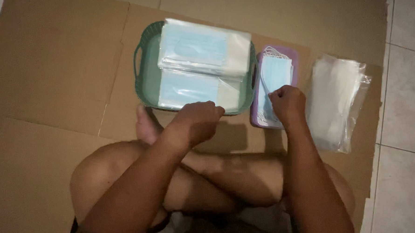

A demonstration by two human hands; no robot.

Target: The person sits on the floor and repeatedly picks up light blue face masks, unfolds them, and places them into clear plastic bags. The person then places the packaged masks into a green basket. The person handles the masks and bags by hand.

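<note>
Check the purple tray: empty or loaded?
Loaded. The purple tray holds a stack of loose blue face masks with white ear loops showing at its edges; the right hand rests on the stack.

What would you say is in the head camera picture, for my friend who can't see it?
A person sitting cross-legged on cardboard pinches a blue face mask in a purple tray with the right hand. The left hand rests at a green basket of bagged masks.
</note>
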